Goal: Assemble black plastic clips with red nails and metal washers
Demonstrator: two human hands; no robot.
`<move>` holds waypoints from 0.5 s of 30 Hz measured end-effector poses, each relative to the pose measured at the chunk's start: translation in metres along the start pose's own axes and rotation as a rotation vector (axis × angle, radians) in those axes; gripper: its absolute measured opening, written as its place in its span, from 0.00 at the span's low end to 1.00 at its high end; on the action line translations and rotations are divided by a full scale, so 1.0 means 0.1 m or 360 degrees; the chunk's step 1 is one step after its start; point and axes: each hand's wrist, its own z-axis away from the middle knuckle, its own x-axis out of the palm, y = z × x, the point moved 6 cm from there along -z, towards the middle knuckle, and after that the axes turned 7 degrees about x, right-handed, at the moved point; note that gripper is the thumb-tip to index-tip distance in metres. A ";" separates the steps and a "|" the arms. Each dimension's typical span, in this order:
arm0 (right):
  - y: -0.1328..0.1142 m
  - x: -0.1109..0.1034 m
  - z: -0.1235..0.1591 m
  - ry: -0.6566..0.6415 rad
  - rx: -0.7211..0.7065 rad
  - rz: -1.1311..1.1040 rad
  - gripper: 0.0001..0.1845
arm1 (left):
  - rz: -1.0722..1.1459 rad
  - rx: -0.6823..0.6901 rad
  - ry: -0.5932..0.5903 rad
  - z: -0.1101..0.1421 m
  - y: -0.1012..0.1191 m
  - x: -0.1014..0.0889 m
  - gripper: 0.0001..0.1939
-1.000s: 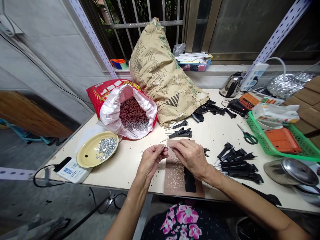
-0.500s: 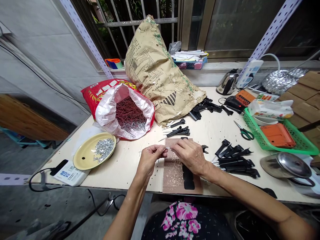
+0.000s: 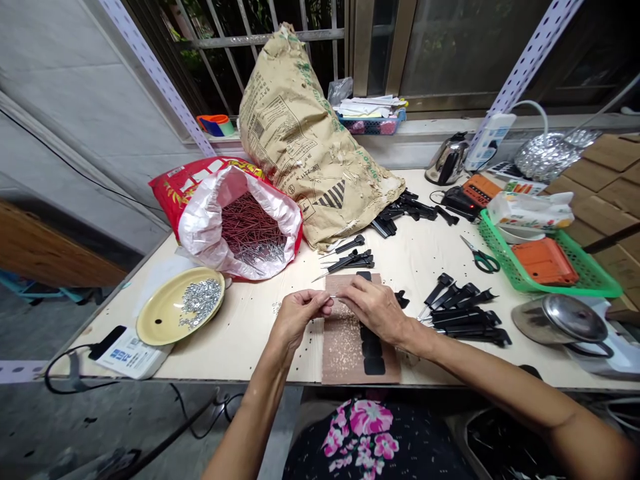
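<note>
My left hand (image 3: 299, 315) is closed, thumb and fingertips pinching one end of a small, thin silvery piece (image 3: 333, 297). My right hand (image 3: 376, 308) is also closed, its fingertips meeting the other end of that piece. The piece is mostly hidden by the fingers. Both hands are over a brown board (image 3: 345, 360) strewn with pale crumbs, where a row of flat black pieces (image 3: 371, 350) lies partly under my right hand. Just beyond the hands are several black plastic parts with thin metal rods (image 3: 353, 259); more such black parts (image 3: 463, 313) lie to the right.
A yellow plate (image 3: 150, 310) of small silvery pieces and a red sack (image 3: 173, 193) of dark red rods stand left. Behind leans a large paper sack (image 3: 300, 147). Scissors (image 3: 483, 257), a green basket (image 3: 595, 283) and a lidded metal mug (image 3: 555, 327) stand right.
The camera view has shifted slightly, so the table's contents appear a little further left. Both hands keep their pinch on the small silvery piece, close together over the board.
</note>
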 end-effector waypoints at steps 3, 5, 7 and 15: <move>0.15 -0.03 0.07 -0.0073 0.0031 -0.0085 0.12 | -0.0126 -0.0008 -0.0045 0.00 -0.03 0.08 0.17; 0.35 -0.06 0.11 -0.0111 0.0092 -0.0122 0.11 | -0.0305 0.0099 -0.0022 0.01 -0.04 0.13 0.19; 0.62 -0.08 0.13 -0.0118 0.0160 -0.0081 0.11 | -0.0598 0.0320 0.0008 0.02 -0.03 0.19 0.20; 0.99 0.15 0.19 -0.0073 -0.0065 0.0207 0.11 | -0.1708 0.0978 -0.0165 0.10 -0.50 0.47 0.22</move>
